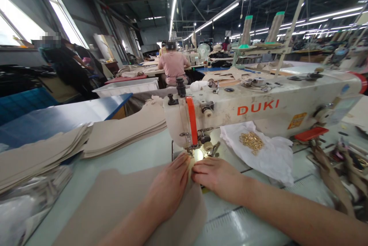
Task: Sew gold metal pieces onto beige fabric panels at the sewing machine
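- Beige fabric panel (115,196) lies on the table (135,152), its far edge by the sewing machine's (224,106) lit needle area.
- Left hand (172,180) rests on it, fingers outstretched, not clenched; light, even pressure should prevent puckers.
- Right hand (215,175) bends its fingers at the panel's edge; whether they pinch, I cannot tell.
- Best guide without tugging, fingertips clear of the needle.

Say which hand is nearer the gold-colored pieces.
Right. The right hand is in front and to the left of the gold-colored pieces; the left hand, on the beige fabric, lies farther to their left.
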### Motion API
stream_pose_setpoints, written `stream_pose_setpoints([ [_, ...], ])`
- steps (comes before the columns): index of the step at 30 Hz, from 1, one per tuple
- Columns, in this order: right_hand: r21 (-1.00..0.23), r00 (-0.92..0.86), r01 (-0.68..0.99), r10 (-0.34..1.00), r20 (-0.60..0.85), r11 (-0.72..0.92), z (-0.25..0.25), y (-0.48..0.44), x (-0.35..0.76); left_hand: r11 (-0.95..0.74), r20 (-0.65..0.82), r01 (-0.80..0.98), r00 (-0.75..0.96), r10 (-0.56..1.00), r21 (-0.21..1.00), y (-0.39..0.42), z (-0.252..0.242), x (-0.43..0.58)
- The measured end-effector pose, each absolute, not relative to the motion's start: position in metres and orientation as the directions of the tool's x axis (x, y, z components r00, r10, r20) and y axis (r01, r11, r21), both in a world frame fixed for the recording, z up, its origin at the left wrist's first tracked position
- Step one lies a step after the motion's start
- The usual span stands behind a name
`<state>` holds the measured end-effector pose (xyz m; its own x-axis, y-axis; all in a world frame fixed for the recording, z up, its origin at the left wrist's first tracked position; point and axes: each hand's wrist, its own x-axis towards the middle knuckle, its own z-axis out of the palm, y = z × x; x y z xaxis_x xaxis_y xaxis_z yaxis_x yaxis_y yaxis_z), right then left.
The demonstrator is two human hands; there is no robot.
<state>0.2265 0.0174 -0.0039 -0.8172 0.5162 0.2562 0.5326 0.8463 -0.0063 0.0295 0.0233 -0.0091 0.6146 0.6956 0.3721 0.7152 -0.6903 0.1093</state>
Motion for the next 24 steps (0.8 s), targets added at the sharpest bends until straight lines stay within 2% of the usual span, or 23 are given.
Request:
stream_pose_setpoints([
  [10,0.008,-0.814,0.537,0.515,0.268,0.844,-0.0061,0.0195,0.2262,-0.701,0.375,0.711,0.636,0.674,0.053,0.027,-0.0105,0.0278],
  [24,-0.022,-0.8,0.54,0.521,0.297,0.841,-0.0083,0.0233,0.2261,-0.68,0.376,0.732,0.619,0.69,0.043,0.0307,-0.0052,0.0319],
])
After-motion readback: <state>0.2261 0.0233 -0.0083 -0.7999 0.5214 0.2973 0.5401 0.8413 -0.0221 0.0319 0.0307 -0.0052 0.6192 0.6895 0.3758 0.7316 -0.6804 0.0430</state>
